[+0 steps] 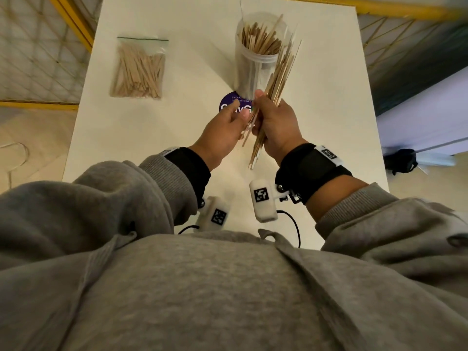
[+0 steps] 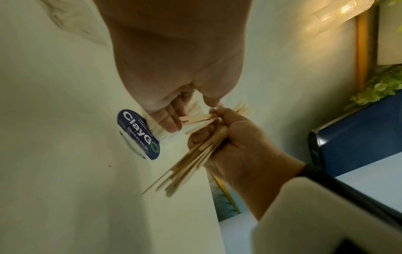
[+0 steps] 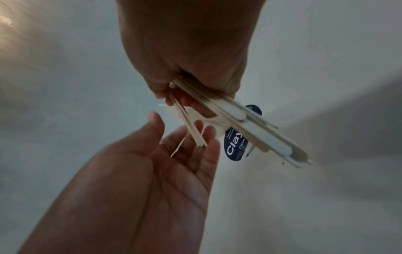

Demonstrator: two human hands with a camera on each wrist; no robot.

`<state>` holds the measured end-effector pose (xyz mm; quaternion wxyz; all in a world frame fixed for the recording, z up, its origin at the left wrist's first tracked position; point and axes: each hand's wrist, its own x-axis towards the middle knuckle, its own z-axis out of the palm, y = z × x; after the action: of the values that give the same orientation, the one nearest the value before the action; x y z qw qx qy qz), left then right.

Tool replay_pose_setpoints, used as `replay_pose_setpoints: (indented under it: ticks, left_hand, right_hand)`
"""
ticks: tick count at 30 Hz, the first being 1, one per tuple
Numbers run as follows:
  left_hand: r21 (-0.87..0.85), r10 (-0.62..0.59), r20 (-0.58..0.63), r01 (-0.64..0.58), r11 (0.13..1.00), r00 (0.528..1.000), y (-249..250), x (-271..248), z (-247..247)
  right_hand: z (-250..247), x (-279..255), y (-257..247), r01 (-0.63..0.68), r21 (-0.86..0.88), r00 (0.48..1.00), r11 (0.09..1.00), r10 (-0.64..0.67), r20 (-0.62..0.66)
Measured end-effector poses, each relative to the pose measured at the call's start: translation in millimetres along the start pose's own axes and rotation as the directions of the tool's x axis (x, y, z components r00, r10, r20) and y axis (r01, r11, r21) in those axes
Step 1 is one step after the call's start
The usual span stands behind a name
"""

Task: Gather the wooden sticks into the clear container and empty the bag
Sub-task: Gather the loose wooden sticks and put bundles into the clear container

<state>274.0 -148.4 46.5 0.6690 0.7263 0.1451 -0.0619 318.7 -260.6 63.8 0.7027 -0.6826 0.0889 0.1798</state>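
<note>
Sticks (image 1: 272, 97), too many to count, sat clenched in the right hand (image 1: 274, 125) at frame centre; the left hand (image 1: 225, 130), fingers relaxed, touched their lower ends. Squaring those ends before tipping them in would likely help. One container (image 1: 250, 59) stood above, one full bag (image 1: 139, 67) upper left on the counter (image 1: 177, 122).

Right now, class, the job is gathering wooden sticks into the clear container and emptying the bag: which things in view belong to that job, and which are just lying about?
Belong to the job:
bundle of sticks, gripped by the right hand
left hand, open beside it
clear container, holding sticks
bag, still full

Just lying about:
round purple sticker
white table
</note>
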Motion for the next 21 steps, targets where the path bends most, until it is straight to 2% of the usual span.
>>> replay_pose_setpoints:
  ticks: [2, 6, 8, 11, 13, 14, 15, 17, 18, 21]
  left_hand:
    - [-0.009, -0.020, 0.048, 0.020, 1.000, 0.999, 0, -4, -4]
    - [0.057, 0.086, 0.181, -0.098, 0.994, 0.980, 8, -15, 2]
    - [0.026, 0.092, 0.175, -0.098, 0.995, 0.980, 11, -17, 5]
    - [-0.031, 0.019, 0.134, -0.015, 0.999, 0.991, 7, -15, 5]
    - [-0.185, -0.084, 0.106, 0.103, 0.977, 0.991, 3, -13, 3]
    - [-0.321, -0.182, 0.107, 0.207, 0.924, 0.978, 3, -10, 3]
    - [-0.448, -0.298, 0.128, 0.323, 0.834, 0.946, 1, -7, 2]
    - [-0.614, -0.465, 0.198, 0.479, 0.627, 0.863, 3, -2, 0]
    - [-0.668, -0.497, 0.232, 0.509, 0.544, 0.836, 5, -1, 0]
    - [-0.744, -0.490, 0.252, 0.491, 0.452, 0.834, 20, 1, 3]
  right_hand:
    - [0, 0, -5, 0.005, 0.001, 1.000, 1.000, -0.005, -0.026]
    - [-2, -1, -15, -0.005, 0.107, 0.998, 0.994, 0.012, -0.068]
    - [-3, 0, -17, -0.013, 0.096, 0.995, 0.995, 0.022, -0.093]
    - [-1, 0, -20, 0.004, 0.077, 0.995, 0.997, 0.004, -0.101]
    - [-1, -1, -25, 0.051, 0.073, 0.995, 0.996, -0.044, -0.087]
    - [-1, -2, -31, 0.086, 0.102, 0.994, 0.991, -0.078, -0.078]
    - [-1, -3, -37, 0.120, 0.153, 0.992, 0.981, -0.111, -0.067]
    - [0, -6, -53, 0.185, 0.255, 0.983, 0.949, -0.184, -0.029]
    - [2, -8, -59, 0.216, 0.283, 0.974, 0.935, -0.225, 0.001]
    - [10, -15, -64, 0.255, 0.265, 0.957, 0.930, -0.282, 0.069]
